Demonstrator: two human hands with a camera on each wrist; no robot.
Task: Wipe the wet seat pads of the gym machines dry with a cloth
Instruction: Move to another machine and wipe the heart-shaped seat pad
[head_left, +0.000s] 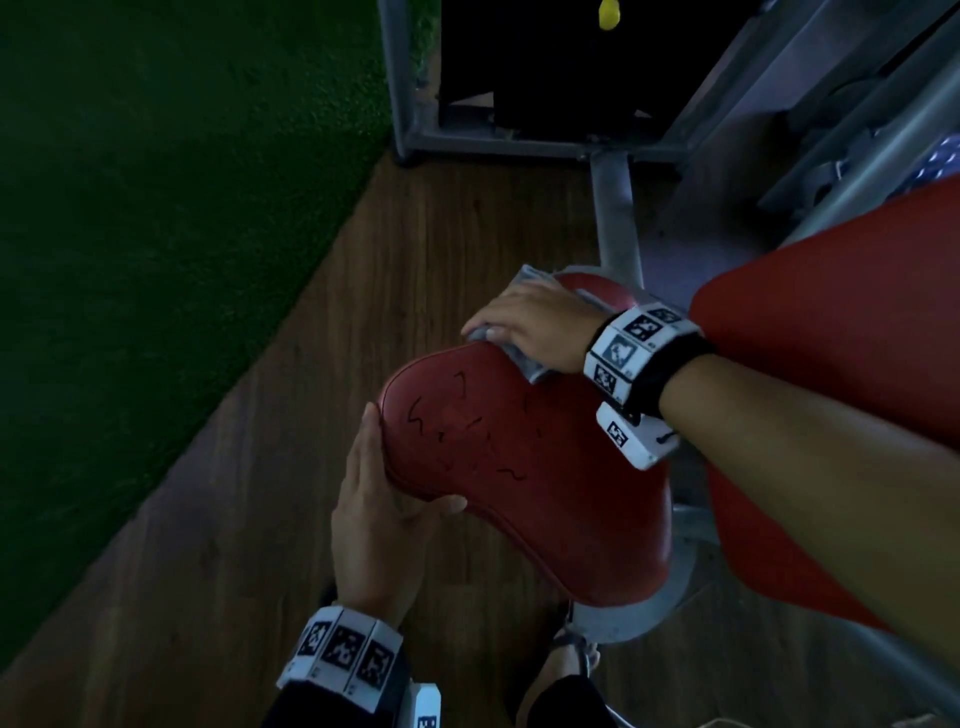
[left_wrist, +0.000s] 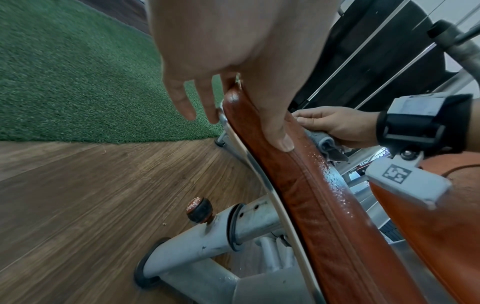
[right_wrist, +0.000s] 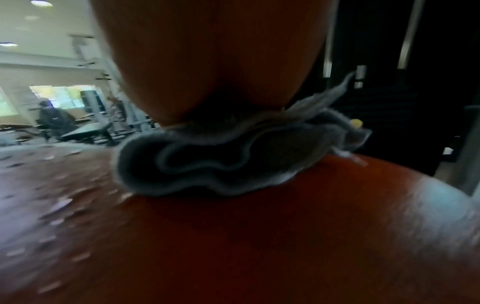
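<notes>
A red seat pad (head_left: 524, 467) fills the middle of the head view, with water drops (left_wrist: 330, 174) along its top face. My right hand (head_left: 524, 327) is at the pad's far end, fingers curled over a bunched grey cloth (head_left: 530, 364) and pressing it on the pad. The cloth's folds (right_wrist: 223, 156) lie under that palm (right_wrist: 215, 61), and wet streaks (right_wrist: 54, 205) show to its left. My left hand (head_left: 384, 499) lies along the pad's near left edge. Its thumb (left_wrist: 278, 131) rests on the top face and its fingers (left_wrist: 182, 100) hang straight beside the pad.
A red back pad (head_left: 831, 338) rises to the right. The grey machine frame (head_left: 618, 218) and black weight stack (head_left: 545, 67) stand behind the seat. An adjustment knob (left_wrist: 198, 209) sticks out of the seat post. Green turf (head_left: 156, 208) borders the wooden floor (head_left: 311, 364). My sandalled foot (head_left: 571, 660) stands below the seat.
</notes>
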